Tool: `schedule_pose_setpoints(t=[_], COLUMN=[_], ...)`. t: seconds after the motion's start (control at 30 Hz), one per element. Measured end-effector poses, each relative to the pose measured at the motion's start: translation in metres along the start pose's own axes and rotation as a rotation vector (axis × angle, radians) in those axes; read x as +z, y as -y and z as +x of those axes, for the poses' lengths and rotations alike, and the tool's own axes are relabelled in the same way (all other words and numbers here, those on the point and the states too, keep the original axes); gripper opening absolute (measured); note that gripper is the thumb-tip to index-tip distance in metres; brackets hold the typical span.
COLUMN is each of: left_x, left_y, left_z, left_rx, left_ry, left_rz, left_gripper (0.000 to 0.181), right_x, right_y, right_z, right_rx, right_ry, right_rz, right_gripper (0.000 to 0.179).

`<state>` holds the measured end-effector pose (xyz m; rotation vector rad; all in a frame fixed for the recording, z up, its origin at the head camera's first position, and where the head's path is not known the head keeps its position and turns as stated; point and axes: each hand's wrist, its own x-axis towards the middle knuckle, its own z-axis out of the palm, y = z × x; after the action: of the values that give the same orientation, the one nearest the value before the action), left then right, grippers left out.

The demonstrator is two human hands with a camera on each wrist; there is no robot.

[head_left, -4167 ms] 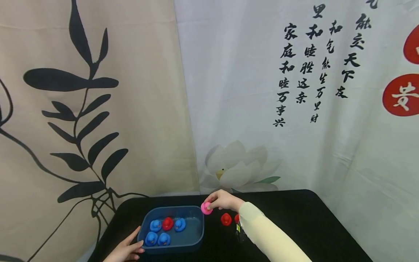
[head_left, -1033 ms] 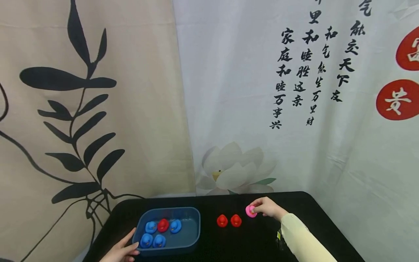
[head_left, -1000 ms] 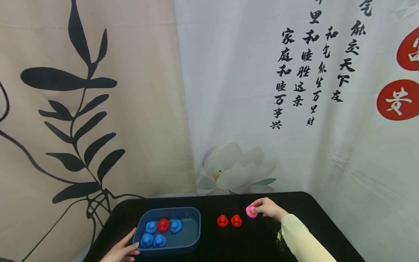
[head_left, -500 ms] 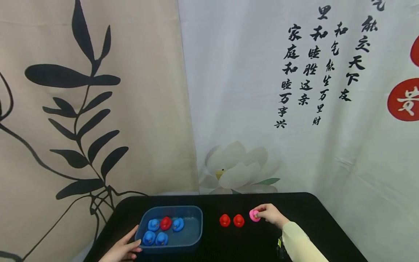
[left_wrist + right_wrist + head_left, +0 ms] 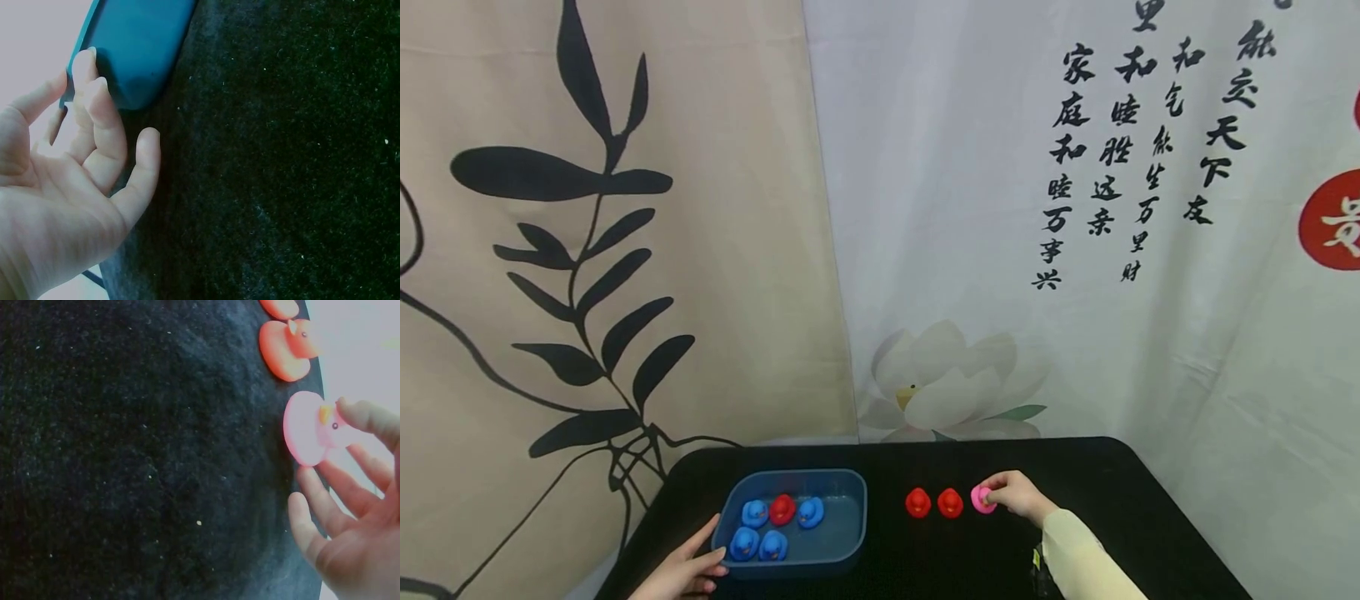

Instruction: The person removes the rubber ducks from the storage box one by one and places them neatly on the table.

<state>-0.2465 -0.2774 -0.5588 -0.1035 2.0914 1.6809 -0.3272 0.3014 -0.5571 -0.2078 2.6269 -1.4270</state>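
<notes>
A pink rubber duck [image 5: 304,428] is pinched between thumb and fingers of my right hand [image 5: 1017,493], at or just above the black table, beside two red rubber ducks [image 5: 950,503] standing in a row. In the right wrist view the duck's head is by my thumb, and the little finger is apart from it. My left hand [image 5: 679,568] grips the near left corner of a blue plastic tray [image 5: 827,567], its fingers spread round the corner. Inside the tray sit several blue rubber ducks [image 5: 744,544] and one red duck [image 5: 782,509], toward its left side.
A black cloth-like surface covers the table [image 5: 1120,533]. Behind it hangs a printed curtain [image 5: 760,292] with dark leaves, a lotus and writing. A small dark object with a yellow-green mark [image 5: 1037,560] shows beside the right sleeve.
My right hand has carried the pink duck from the tray's right rim to the right, past the red ducks, then lowered it in line with them. My left hand stays at the tray.
</notes>
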Motion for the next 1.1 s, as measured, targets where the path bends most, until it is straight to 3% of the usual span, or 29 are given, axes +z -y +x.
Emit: schedule_pose_setpoints(t=[0.27,0.43,0.7,1.1], left_x=[-0.001,0.001,0.001,0.002], left_y=[0.001,0.0,-0.001,0.0], left_z=[-0.001,-0.001,-0.002,-0.002], left_rx=[-0.001,-0.01,-0.022,-0.027], left_ry=[0.007,-0.008,-0.01,-0.016], left_rz=[0.009,0.023,0.02,0.022], left_gripper=[0.081,0.082,0.082,0.083], right_x=[0.004,0.004,0.005,0.01], right_y=[-0.008,-0.009,-0.009,-0.015], right_z=[0.004,0.003,0.001,-0.001], right_rx=[-0.082,-0.086,-0.043,0.09], right_ry=[0.029,0.028,0.026,-0.036], right_rz=[0.01,-0.007,0.012,0.072], right_gripper=[0.021,0.021,0.023,0.029])
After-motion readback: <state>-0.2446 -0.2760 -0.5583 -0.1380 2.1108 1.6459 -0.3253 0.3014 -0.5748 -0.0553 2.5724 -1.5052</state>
